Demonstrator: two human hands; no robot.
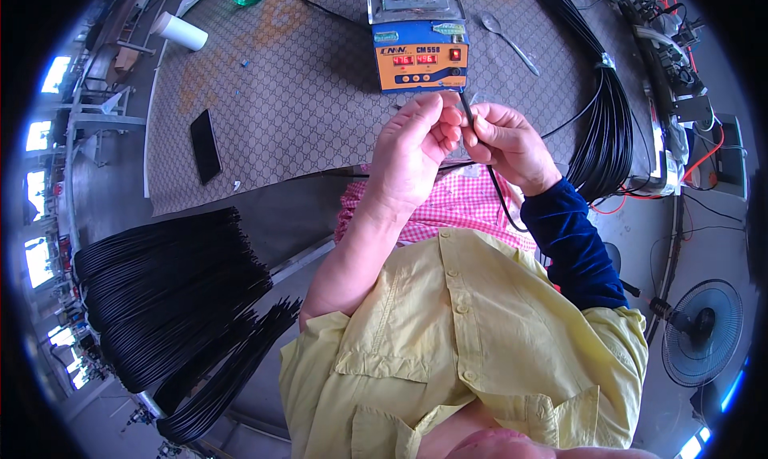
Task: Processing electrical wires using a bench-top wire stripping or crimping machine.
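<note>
Black cable (469, 107), slim and smooth, sits in your right hand (506, 141), its tip just near of the orange-and-blue box (424, 73). Your right grip pinches it; I cannot tell whether your left hand (410, 151), fingers curled alongside, touches it. Your patterned worktop (304, 111) carries a phone (206, 146) left, a spoon (490, 22) far right and a cable bundle (606, 131) right; a fan (702, 331) stands near right.
</note>
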